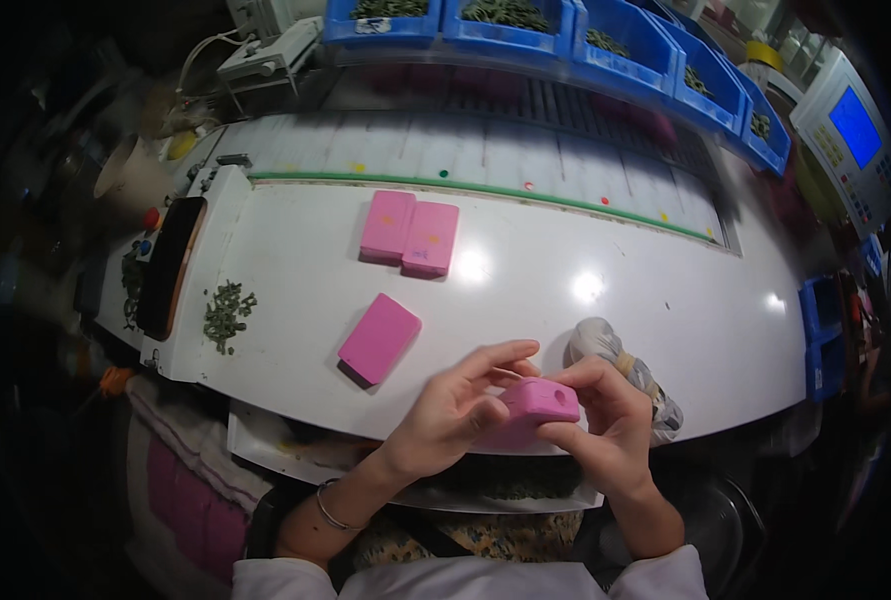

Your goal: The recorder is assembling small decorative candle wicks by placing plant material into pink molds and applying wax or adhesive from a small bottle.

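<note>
A pink rubber mould (pixel 543 402), a rounded block with a round hole in its end face and a seam line, is held over the table's front edge. My right hand (pixel 615 425) grips it, thumb on the near side and fingers on the far side. My left hand (pixel 455 410) is beside its left side, fingers spread and curved around it; whether the hidden fingertips touch is unclear. Another pink mould (pixel 380 340) lies on the table ahead of my left hand. Farther off, two pink moulds (pixel 387 225) lie against each other.
The white table (pixel 525 260) has a green strip at the back. A wrapped grey bundle (pixel 620 365) lies by my right hand. Small green pieces (pixel 227 315) and a dark phone-like slab (pixel 173 265) are left. Blue bins (pixel 625 55) hang behind; a keypad device (pixel 845 140) stands right.
</note>
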Tool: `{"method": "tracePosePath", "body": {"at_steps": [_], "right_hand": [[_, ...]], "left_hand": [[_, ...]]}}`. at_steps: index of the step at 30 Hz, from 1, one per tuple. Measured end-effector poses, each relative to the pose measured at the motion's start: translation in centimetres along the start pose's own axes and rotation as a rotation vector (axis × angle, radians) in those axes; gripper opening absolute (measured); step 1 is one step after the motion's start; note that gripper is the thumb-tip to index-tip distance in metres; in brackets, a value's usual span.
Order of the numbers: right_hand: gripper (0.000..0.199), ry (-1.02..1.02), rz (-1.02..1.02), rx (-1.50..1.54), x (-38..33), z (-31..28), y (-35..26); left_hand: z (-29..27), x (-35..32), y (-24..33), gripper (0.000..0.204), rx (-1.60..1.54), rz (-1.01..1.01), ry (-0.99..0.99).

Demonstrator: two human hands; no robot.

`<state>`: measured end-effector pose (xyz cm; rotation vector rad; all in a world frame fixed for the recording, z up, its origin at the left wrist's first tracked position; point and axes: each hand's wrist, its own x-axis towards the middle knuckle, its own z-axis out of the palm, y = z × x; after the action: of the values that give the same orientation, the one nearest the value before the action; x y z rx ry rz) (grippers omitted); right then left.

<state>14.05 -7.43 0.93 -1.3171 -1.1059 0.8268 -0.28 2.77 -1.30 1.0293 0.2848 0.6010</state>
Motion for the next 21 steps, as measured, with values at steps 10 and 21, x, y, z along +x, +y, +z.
{"method": "tracePosePath", "body": {"at_steps": [10, 21], "right_hand": [[0.033, -0.161, 0.056, 0.245, 3.4, 1.3, -0.4], [0.04, 0.063, -0.13, -0.234, 6.4, 4.1, 0.8]], "left_hand": [[-1.0, -0.7, 3.8, 0.064, 0.159, -0.432, -0.1], [-7.3, 2.2, 10.0, 0.032, 0.068, -0.286, 0.216]]}}
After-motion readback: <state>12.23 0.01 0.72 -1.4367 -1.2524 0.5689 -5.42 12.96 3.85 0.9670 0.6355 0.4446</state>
